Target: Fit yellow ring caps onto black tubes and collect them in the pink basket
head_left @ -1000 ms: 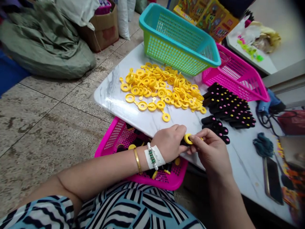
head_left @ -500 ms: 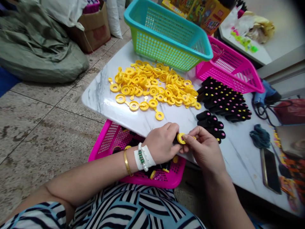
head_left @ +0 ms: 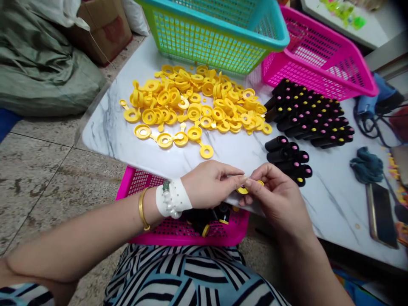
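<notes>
My left hand (head_left: 213, 182), with a bracelet and white band at the wrist, meets my right hand (head_left: 274, 191) over the table's near edge. Between their fingertips is a yellow ring piece (head_left: 242, 190), partly covered by the fingers and pinched by both hands. Beyond the hands lies a pile of yellow ring pieces (head_left: 194, 111) with small tabs. To the right, black cylinders (head_left: 283, 163) with pink or yellow dots on their ends lie in two groups. A pink basket (head_left: 236, 240) holding black and yellow pieces is below my left wrist.
A turquoise and green basket (head_left: 207, 42) and another pink basket (head_left: 318, 78) stand at the back of the marble-patterned table (head_left: 108, 136). A dark cloth (head_left: 366, 165) and a phone (head_left: 381, 214) lie at right. A large sack (head_left: 47, 76) rests on the floor at left.
The black piece seen in my left hand before no longer shows there. My left fingers have come over to the yellow ring at my right fingertips. The camera view has shifted.
</notes>
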Available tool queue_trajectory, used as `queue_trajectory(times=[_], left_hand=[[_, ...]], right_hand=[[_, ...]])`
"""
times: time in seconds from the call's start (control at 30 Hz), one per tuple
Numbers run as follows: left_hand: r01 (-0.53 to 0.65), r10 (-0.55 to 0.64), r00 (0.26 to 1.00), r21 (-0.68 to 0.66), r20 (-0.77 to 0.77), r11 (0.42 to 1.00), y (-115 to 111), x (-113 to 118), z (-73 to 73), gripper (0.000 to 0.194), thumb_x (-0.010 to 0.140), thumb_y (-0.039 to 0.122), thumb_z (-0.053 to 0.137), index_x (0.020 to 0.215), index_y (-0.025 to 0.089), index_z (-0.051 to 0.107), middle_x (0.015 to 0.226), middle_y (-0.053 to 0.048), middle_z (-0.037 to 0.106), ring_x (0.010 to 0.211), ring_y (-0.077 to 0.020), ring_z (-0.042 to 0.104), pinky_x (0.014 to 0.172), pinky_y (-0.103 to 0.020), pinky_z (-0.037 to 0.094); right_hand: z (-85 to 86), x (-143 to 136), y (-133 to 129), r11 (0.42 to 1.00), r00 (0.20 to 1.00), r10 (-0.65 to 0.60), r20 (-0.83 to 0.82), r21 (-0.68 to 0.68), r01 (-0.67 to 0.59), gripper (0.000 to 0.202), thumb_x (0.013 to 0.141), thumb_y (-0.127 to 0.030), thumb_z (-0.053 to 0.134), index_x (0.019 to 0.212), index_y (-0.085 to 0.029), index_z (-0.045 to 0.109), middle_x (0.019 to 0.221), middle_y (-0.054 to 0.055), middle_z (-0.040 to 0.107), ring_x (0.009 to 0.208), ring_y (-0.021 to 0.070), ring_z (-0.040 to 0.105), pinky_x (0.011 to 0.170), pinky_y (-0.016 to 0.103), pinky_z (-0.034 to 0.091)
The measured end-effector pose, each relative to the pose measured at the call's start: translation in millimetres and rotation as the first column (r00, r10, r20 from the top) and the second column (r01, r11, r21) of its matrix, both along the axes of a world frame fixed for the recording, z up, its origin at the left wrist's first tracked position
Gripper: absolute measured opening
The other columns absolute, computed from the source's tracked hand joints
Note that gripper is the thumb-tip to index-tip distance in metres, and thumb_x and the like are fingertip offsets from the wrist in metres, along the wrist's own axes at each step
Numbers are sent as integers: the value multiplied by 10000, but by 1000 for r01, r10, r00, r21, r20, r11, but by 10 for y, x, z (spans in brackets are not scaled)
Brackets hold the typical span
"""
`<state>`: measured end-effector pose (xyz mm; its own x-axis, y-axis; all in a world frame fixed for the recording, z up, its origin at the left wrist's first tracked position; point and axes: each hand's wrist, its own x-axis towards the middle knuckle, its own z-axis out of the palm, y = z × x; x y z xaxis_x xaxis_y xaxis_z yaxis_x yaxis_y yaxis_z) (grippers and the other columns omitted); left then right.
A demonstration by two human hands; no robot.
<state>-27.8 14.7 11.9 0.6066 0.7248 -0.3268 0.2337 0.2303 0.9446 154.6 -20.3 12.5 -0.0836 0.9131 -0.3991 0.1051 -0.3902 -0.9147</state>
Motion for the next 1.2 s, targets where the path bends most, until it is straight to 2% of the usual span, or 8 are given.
queue_trajectory(times=[0.1,0.23,0.37,0.6,0.73,0.9,1.03,1.2], left_hand=[[120,-109,992,-222,61,968,58,14,80,320,959,341,399,874,160,649,586,33,568,311,-56,470,294,-137,311],[78,-68,996,-192,54,978,-12,65,45,317,969,317,369,797,161,586,557,42,540,344,-46,499,321,-103,369],[13,4,995,-174,98,985,-100,75,-35,318,973,370,379,895,165,609,616,21,580,415,-70,560,351,-129,426],[124,-42,977,-395,210,910,21,24,24,287,953,378,479,964,122,609,768,-53,662,565,-106,652,421,-148,490],[93,-32,987,-391,159,916,52,47,48,231,962,297,472,925,122,618,708,-28,650,513,-91,632,423,-148,492],[35,1,996,-407,90,913,39,101,51,250,980,238,421,870,117,610,610,-12,639,470,-86,621,453,-165,516],[35,23,992,-461,120,886,44,83,42,231,956,318,494,945,119,612,640,-43,676,505,-120,659,480,-196,531],[49,-2,994,-446,105,894,82,51,46,333,893,445,592,946,116,592,595,-53,670,504,-153,669,494,-224,538]], right_hand=[[-9,-2,-8,1000,998,-4,-56,-22,3,214,832,-354,722,832,-223,552,616,-9,670,543,152,669,528,239,532],[-30,0,-26,999,999,-34,-43,27,35,212,820,-373,730,857,-226,582,645,-5,672,565,158,675,553,253,551],[-38,-21,-42,999,999,-21,-29,42,23,271,789,-407,750,859,-221,565,605,-33,628,507,126,617,506,226,517],[42,-80,-35,997,997,70,-41,24,-69,318,786,-398,741,956,-207,551,677,-25,659,582,123,634,568,232,526],[42,-63,7,994,989,107,-99,-6,-108,270,794,-359,739,905,-200,553,682,-26,655,597,113,636,575,214,516],[6,-66,-10,999,990,38,-138,-30,-42,273,802,-341,738,920,-222,521,657,-59,630,569,95,615,544,185,493],[-22,-42,-24,998,983,66,-174,-7,-68,274,815,-326,739,929,-221,513,678,-67,632,581,70,616,565,160,496],[-28,16,43,990,956,78,-281,-90,-108,331,766,-394,771,901,-187,551,797,-14,686,623,104,680,646,239,574]])
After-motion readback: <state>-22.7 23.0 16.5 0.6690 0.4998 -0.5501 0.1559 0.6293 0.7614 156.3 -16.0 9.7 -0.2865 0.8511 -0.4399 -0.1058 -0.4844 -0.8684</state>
